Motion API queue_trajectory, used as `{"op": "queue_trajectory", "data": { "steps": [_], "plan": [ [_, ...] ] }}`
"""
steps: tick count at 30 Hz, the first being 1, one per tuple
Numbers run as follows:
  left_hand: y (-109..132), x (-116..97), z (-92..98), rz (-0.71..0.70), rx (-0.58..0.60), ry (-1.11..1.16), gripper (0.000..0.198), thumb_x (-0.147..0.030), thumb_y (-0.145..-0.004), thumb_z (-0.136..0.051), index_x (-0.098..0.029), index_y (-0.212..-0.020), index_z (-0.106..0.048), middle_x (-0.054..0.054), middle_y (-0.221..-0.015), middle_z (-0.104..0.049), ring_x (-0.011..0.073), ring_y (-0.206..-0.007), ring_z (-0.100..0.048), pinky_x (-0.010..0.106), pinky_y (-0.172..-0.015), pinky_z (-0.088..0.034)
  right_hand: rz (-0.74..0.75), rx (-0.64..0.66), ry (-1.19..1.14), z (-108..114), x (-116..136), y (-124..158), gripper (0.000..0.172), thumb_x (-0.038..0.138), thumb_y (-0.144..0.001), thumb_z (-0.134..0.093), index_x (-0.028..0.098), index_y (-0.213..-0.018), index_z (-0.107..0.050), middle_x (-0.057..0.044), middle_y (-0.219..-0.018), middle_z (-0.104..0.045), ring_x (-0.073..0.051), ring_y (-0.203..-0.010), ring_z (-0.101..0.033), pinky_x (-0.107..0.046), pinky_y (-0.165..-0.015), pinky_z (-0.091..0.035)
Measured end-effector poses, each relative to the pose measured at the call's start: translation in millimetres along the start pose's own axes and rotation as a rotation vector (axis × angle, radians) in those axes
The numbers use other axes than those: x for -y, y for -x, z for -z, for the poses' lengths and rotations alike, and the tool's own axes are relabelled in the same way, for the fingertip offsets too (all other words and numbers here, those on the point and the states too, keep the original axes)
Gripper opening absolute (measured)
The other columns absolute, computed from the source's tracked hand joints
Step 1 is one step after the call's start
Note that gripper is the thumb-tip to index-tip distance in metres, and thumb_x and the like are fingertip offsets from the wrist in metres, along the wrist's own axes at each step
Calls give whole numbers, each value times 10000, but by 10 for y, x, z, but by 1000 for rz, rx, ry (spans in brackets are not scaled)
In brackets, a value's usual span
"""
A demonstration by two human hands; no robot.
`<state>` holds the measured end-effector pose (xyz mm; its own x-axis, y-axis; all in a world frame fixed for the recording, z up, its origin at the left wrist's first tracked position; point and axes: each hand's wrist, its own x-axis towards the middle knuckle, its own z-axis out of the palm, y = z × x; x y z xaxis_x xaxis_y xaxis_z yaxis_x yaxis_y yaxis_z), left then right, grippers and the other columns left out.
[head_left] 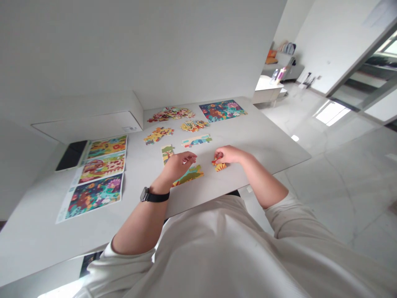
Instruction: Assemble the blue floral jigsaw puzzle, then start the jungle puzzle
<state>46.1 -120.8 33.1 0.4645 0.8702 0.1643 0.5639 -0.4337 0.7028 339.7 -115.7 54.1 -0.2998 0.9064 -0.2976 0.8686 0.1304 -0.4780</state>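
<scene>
My right hand (228,155) pinches an orange-red jigsaw puzzle piece (214,162), close against a yellow and orange striped piece (221,167) on the table. My left hand (180,164) hovers over joined puzzle sections, fingers curled with the tips near one another; whether anything sits between them I cannot make out. Beneath it lies a green and yellow joined section (192,174). A section with a tree (168,152) is partly hidden behind that hand. Farther back rests a joined strip with blue shapes (197,140).
Loose pieces form a large pile (172,113), a smaller pile (194,125) and a yellow cluster (158,135). A finished dark puzzle (222,110) lies at the back right. On the left are a picture sheet (94,196), a tablet (72,155) and a white box (89,129).
</scene>
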Motion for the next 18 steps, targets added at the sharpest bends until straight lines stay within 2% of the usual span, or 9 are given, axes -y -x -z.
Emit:
{"op": "queue_trajectory", "data": {
  "steps": [4,9,14,18],
  "plan": [
    [4,23,-3,5,8,-33,332,-425,-978,-573,-242,-1137,-799,69,-1028,-857,240,-947,-793,374,-940,-607,10,-2,178,25,100,46,273,340,-901,-849,235,-1146,-789,-49,-1093,-823,-179,-893,-740,-239,-707,-464],
    [8,-8,3,3,13,-38,343,-441,-995,-552,-251,-1140,-798,64,-1039,-859,238,-947,-797,356,-914,-605,65,-27,293,12,107,39,275,335,-877,-878,213,-1107,-788,-114,-1250,-777,-237,-1072,-739,-264,-824,-500],
    [27,-42,69,-1,1,-98,346,-458,-1002,-551,-260,-1120,-808,70,-1062,-859,250,-931,-796,355,-878,-608,109,-6,250,142,141,-25,299,364,-902,-858,237,-1158,-774,-95,-1223,-791,-248,-1069,-745,-282,-824,-512],
    [5,-73,281,-15,-31,-197,297,-420,-981,-584,-269,-1053,-829,74,-1077,-855,257,-920,-786,342,-847,-595,135,4,203,354,229,-168,273,355,-940,-822,245,-1186,-782,-80,-1145,-818,-236,-978,-757,-291,-819,-499]
  ]
}}
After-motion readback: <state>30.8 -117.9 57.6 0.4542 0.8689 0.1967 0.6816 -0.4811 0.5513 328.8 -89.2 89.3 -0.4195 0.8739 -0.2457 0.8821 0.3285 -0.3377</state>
